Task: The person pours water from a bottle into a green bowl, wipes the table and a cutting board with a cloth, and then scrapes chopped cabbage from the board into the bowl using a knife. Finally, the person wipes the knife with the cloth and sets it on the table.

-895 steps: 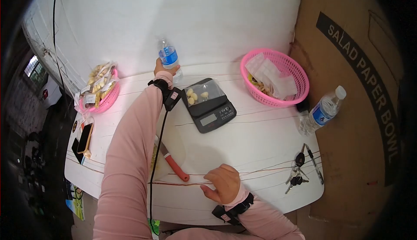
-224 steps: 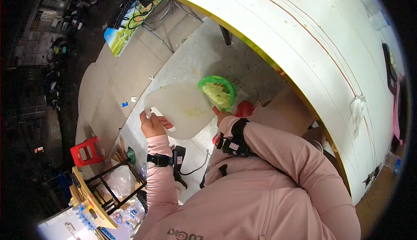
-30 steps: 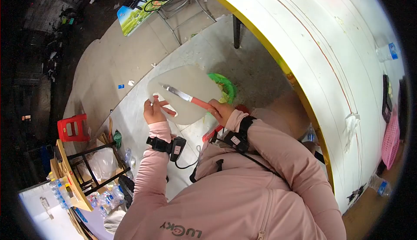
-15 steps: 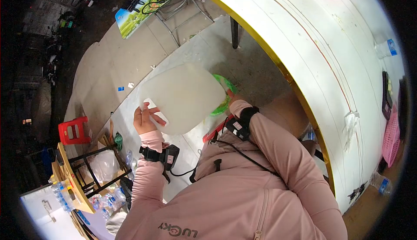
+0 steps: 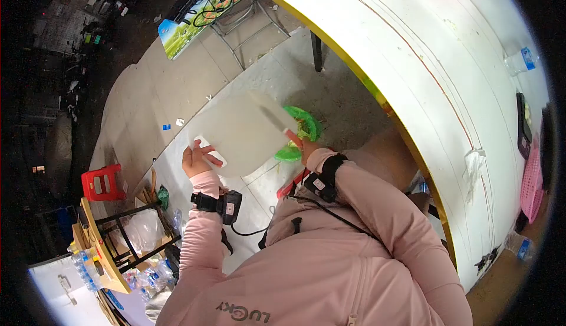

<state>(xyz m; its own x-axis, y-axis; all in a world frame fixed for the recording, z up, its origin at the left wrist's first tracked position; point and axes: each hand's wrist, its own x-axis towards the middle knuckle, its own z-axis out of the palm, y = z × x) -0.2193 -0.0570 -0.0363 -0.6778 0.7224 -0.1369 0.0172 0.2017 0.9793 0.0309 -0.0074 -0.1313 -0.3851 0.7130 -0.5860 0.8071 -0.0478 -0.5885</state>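
Observation:
My left hand (image 5: 197,159) grips a white cutting board (image 5: 233,137) by the handle hole at its near left corner. The board is held out in front of me above the floor. In my right hand (image 5: 308,149) is a knife (image 5: 273,118), its blade lying across the right part of the board's face. Below the board's right edge a green basin (image 5: 317,126) stands on the floor, with pale and yellowish scraps inside. The board and my right hand cover part of the basin.
A white table (image 5: 413,84) with a yellow edge curves along my right. On it lie a pink basket (image 5: 532,184), a plastic bottle (image 5: 520,61) and a crumpled tissue (image 5: 473,166). A red stool (image 5: 104,183) stands at left, near a black-framed rack (image 5: 127,237).
My right hand has come round from behind the board's right edge, and the knife now shows over the board. The board has tilted, uncovering more of the green basin.

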